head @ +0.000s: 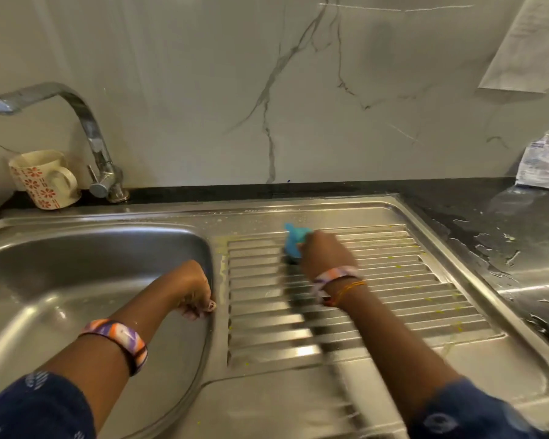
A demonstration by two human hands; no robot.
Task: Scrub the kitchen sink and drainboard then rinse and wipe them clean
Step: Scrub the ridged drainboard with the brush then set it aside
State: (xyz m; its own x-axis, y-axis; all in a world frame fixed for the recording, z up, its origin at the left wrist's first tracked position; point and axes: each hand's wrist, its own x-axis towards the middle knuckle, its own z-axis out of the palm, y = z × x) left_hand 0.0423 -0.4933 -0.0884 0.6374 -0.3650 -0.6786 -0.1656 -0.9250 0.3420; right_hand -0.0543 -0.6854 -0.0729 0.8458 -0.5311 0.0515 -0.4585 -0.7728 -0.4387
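Observation:
A steel sink basin (76, 274) fills the left, and a ribbed steel drainboard (393, 280) lies to its right. My right hand (325, 253) grips a blue scrubber (293, 240) and presses it on the far left ribs of the drainboard; the hand is motion-blurred. My left hand (194, 291) rests on the rim between basin and drainboard with its fingers curled over the edge. Small yellowish specks and soapy streaks dot the ribs and the strip beside the basin.
A chrome tap (86, 122) arches over the basin at the back left, with a floral mug (42, 179) beside it. A wet black counter (495, 229) runs right of the drainboard, holding a white packet (541, 161) against the marble wall.

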